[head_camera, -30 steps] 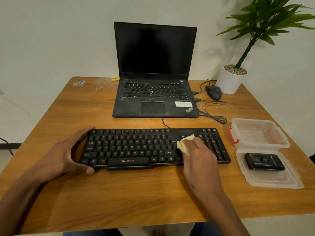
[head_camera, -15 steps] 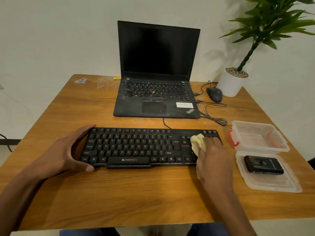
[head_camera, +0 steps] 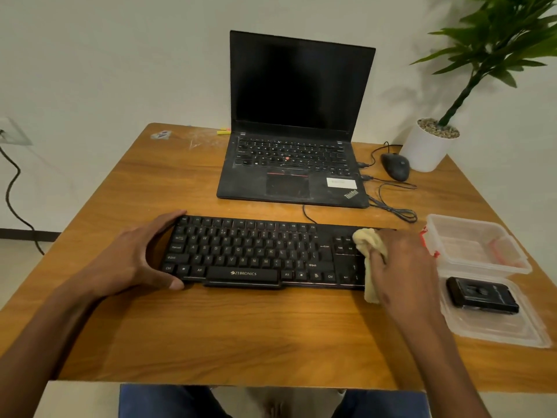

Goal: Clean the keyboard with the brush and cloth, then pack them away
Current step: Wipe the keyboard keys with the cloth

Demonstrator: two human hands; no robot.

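A black keyboard lies across the near middle of the wooden table. My left hand grips its left end, thumb at the front edge and fingers round the back corner. My right hand holds a crumpled pale yellow cloth and presses it on the keyboard's right end, covering the number pad. A black brush lies in the lid of an open clear plastic box to the right of the keyboard.
An open black laptop stands behind the keyboard. A black mouse with loose cables and a white plant pot sit at the back right. The table's front edge is close to my knees.
My right hand has wiped the cloth rightward along the keyboard, from near the arrow keys to the number pad end. My left hand keeps its hold on the left end.
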